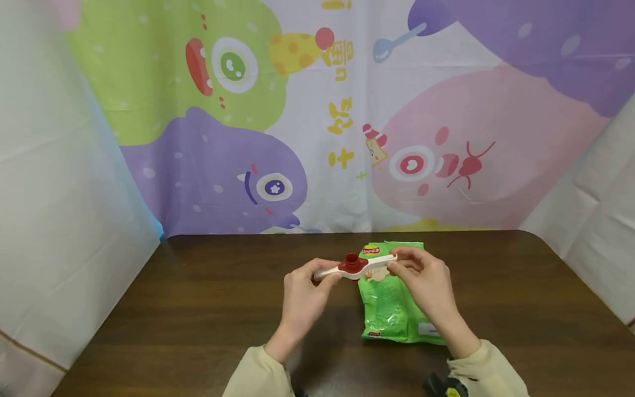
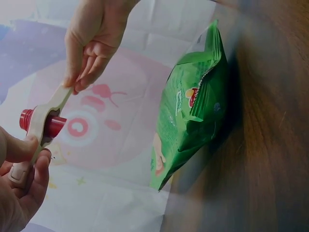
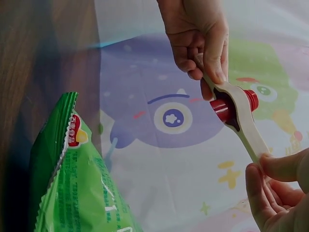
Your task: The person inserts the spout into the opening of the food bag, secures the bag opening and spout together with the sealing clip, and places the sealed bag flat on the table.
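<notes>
A white bag clip (image 1: 379, 261) with a red pour spout (image 1: 352, 263) in its middle is held up in the air between both hands. My left hand (image 1: 303, 292) pinches its left end between thumb and fingers, and my right hand (image 1: 432, 284) pinches the right end. In the right wrist view the red spout (image 3: 251, 100) pokes through both sides of the clip and shows a screw thread. A green snack bag (image 1: 389, 309) lies on the table behind and below the clip, partly hidden by my right hand; neither hand grips it.
The dark brown wooden table (image 1: 198, 309) ends at a cloth backdrop (image 1: 342, 204) with cartoon monsters. White cloth walls (image 1: 49, 165) stand at both sides. A black device (image 1: 448, 386) sits by the right sleeve.
</notes>
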Demonstrator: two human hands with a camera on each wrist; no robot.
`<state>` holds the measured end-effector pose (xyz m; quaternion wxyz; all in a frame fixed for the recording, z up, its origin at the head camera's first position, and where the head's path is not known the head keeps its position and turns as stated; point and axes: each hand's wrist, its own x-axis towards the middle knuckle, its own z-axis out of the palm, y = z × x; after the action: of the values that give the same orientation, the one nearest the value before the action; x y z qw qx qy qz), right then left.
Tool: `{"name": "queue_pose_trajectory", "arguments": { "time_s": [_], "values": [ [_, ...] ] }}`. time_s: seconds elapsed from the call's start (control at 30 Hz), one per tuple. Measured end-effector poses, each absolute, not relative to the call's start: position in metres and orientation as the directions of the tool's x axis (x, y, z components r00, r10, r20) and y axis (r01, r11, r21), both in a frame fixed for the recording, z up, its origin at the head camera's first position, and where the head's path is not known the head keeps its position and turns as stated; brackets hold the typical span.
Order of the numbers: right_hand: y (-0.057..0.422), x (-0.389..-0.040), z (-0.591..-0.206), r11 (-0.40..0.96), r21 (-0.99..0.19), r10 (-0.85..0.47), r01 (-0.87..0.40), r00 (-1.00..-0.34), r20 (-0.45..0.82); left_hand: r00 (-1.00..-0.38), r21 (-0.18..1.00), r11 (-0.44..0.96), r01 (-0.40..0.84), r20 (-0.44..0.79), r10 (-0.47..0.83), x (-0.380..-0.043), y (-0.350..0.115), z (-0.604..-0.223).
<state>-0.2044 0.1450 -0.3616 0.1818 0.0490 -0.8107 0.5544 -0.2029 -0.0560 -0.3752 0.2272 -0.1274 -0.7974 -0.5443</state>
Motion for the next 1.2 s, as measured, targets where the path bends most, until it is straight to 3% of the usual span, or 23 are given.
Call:
{"name": "queue_pose_trajectory", "arguments": {
  "time_s": [0.17,0.43,0.63,0.93,1.2],
  "values": [
    [0.143,-0.204,-0.363,0.384,-0.861,0.126,-0.333,-0.905,0.406,-0.872,0.820,0.369,0.438,0.487,-0.046,-0.204,-0.057,-0.376],
    [0.144,-0.201,-0.361,0.362,-0.895,0.097,-0.260,-0.945,0.314,-0.883,0.823,0.340,0.455,0.465,0.056,-0.207,-0.065,-0.374],
    [0.141,-0.200,-0.361,0.378,-0.884,0.088,-0.275,-0.940,0.330,-0.893,0.826,0.346,0.446,0.436,0.109,-0.208,-0.068,-0.371],
    [0.135,-0.197,-0.361,0.425,-0.844,0.054,-0.328,-0.921,0.385,-0.861,0.746,0.451,0.490,0.496,0.116,-0.207,-0.066,-0.368],
    [0.134,-0.197,-0.362,0.422,-0.847,0.037,-0.323,-0.928,0.372,-0.852,0.716,0.466,0.519,0.480,0.211,-0.207,-0.069,-0.368]
  ]
}}
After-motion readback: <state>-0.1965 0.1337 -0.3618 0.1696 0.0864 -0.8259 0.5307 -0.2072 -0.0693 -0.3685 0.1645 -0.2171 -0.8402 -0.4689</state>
